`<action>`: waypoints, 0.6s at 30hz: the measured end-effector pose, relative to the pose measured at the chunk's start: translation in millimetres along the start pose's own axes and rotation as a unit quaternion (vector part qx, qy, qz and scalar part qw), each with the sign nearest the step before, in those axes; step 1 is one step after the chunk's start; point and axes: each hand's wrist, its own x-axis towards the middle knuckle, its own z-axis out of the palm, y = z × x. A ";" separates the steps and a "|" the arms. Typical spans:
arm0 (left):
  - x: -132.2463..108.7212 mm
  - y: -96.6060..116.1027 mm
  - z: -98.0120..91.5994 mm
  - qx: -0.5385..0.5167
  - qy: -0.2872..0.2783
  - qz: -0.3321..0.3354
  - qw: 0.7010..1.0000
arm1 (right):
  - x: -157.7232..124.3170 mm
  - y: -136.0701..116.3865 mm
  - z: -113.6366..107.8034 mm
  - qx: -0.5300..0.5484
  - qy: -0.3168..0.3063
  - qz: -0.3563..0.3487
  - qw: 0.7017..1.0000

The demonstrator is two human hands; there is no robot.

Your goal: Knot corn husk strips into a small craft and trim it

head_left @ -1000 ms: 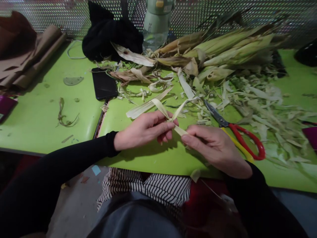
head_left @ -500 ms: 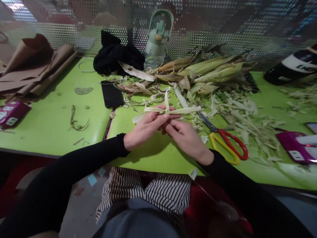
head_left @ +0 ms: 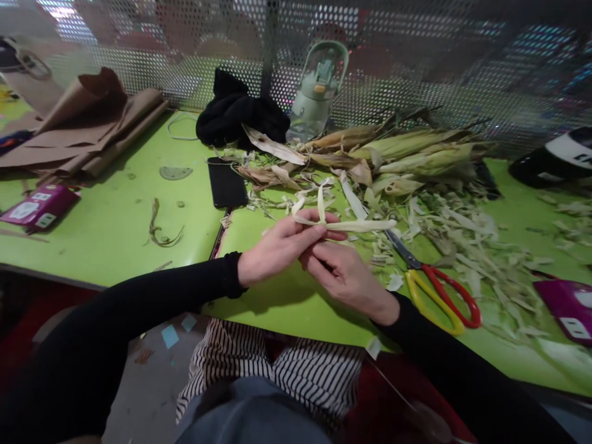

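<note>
Pale corn husk strips (head_left: 363,226), crossed together, stick out from between my hands, one end pointing up and a longer one to the right. My left hand (head_left: 282,245) pinches them between thumb and fingers at the crossing. Just below, my right hand (head_left: 345,274) is closed, its fingertips meeting the left hand's fingers; part of the husk there is hidden by the fingers. Close to the right lie scissors (head_left: 428,268) with one red and one yellow handle. Loose husk scraps (head_left: 457,228) spread behind and beside them.
A heap of corn husks (head_left: 407,151) lies at the back of the green table (head_left: 272,308). Behind my left hand are a black phone (head_left: 226,182), a black cloth (head_left: 245,114) and a green bottle (head_left: 317,92). Brown paper (head_left: 92,132) and a purple pack (head_left: 41,206) sit at left.
The camera view has turned a little, so the table's things appear shifted right and down. Both hands keep hold of the husk strips; the left-hand strip end now curls up more.
</note>
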 end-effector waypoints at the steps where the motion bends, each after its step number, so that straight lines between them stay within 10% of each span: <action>1: 1.0 0.6 -1.7 0.003 -0.003 -0.008 1.000 | 0.1 1.0 1.3 0.001 -0.001 0.001 1.000; 11: 4.5 18.4 0.3 -0.065 0.077 -0.056 0.993 | 2.5 12.2 -18.3 0.031 -0.002 0.127 0.991; 18: -30.5 -9.9 16.0 -0.112 0.178 -0.045 0.977 | -6.6 20.3 -5.8 0.149 -0.043 0.116 0.981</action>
